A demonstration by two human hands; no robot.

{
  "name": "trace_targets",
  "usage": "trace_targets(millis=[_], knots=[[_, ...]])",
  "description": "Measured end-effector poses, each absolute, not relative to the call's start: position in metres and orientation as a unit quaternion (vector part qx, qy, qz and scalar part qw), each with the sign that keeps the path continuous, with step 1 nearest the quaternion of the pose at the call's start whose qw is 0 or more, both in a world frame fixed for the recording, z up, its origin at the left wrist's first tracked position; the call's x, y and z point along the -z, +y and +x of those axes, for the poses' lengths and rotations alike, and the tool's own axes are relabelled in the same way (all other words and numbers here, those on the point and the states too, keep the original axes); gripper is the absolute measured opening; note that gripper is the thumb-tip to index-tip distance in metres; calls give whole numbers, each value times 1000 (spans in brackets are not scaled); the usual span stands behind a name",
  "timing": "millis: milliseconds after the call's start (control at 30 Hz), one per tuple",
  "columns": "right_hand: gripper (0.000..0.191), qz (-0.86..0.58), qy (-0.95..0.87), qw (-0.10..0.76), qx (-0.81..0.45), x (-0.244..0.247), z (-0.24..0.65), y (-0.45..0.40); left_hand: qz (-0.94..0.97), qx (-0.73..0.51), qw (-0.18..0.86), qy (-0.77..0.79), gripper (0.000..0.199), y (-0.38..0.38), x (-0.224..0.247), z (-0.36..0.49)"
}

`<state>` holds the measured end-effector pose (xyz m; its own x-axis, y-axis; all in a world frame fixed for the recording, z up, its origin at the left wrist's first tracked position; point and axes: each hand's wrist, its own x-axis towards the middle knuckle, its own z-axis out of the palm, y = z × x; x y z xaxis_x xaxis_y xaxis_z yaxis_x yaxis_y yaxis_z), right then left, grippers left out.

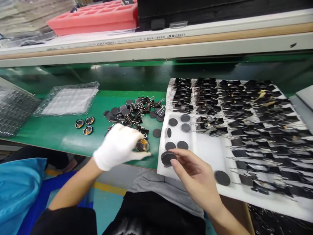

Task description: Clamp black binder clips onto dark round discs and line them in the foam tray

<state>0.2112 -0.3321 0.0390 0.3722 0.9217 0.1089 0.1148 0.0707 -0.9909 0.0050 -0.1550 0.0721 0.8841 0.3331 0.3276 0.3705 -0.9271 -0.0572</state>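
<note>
My left hand [119, 145], in a white glove, pinches a small round metal-rimmed case [142, 145] with amber and black inside, over the green tabletop. Bare, my right hand [195, 178] grips a black disc [168, 158] between thumb and fingers, above the near left corner of the white foam tray [207, 147]. Several more black discs [183, 145] lie on the foam just beyond that hand, and another disc [222, 178] is to its right. A heap of black binder clips [133, 114] mixed with discs sits beyond my left hand.
Rows of binder clips [266, 137] crowd the foam tray's right and far parts. Three similar round cases [87, 130] lie at left, near a clear plastic tray [66, 99] and stacked clear trays [14, 111]. A shelf edge [156, 49] with pink foam [97, 19] crosses behind.
</note>
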Motion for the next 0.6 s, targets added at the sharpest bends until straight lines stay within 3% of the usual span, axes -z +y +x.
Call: trace_targets(millis=[167, 233, 400, 500, 600], knots=[[4, -614, -488, 562, -261, -34, 212, -333, -977, 186, 69, -72, 37, -187, -64, 57], [12, -634, -469, 566, -242, -30, 215, -333, -979, 180, 72, -58, 40, -190, -65, 65], [25, -604, -450, 494, -434, -30, 228, -338, -988, 143, 49, -23, 41, -201, -72, 72], [23, -580, -365, 544, -485, -28, 239, -340, -988, 135, 13, -71, 48, -187, -80, 61], [27, -551, -288, 607, -495, -20, 248, -342, -962, 141, 63, -226, 38, -150, -86, 41]])
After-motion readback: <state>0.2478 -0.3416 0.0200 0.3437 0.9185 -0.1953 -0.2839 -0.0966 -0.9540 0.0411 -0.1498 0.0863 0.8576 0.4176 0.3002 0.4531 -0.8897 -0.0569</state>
